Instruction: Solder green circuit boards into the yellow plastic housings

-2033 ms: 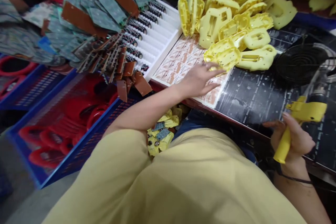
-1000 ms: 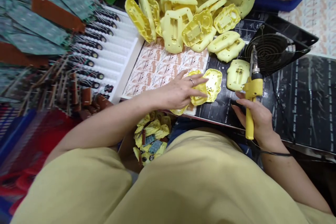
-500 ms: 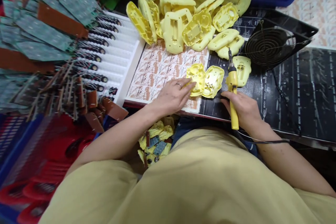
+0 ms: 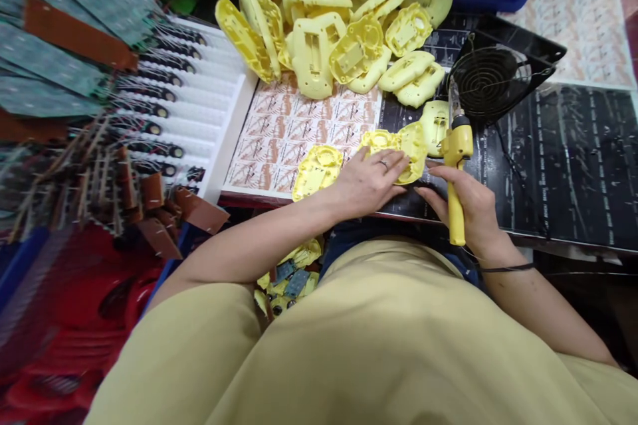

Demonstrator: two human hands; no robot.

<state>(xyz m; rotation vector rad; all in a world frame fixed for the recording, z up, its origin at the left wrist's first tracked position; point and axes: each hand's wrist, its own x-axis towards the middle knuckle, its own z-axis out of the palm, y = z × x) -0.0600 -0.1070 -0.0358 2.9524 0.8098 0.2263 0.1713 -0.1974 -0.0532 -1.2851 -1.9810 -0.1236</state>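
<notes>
Near the table's front edge, my left hand (image 4: 373,179) grips a yellow plastic shell (image 4: 415,149), fingers laid over it and thumb at its near side. Partly under that hand lies another yellow shell (image 4: 379,140), hollow side up. A third open shell (image 4: 319,167) rests left of my wrist. My right hand (image 4: 468,206) is closed around the yellow handle of a soldering gun (image 4: 455,176). The gun stands nearly upright, its metal tip pointing away from me. Just left of the gun, a pale yellow shell (image 4: 435,126) lies with its outer side up.
Behind my hands is a heap of yellow shells (image 4: 314,53), with a blue bin (image 4: 503,0) beyond. A black fan (image 4: 491,80) stands to the right. At left, a white tray (image 4: 219,86) carries wired parts beside piled circuit boards (image 4: 54,60). Red parts (image 4: 74,345) are below left.
My left hand has moved right, onto the right-hand shell. One shell now shows left of my wrist. The soldering gun has shifted slightly right, and the whole view has shifted.
</notes>
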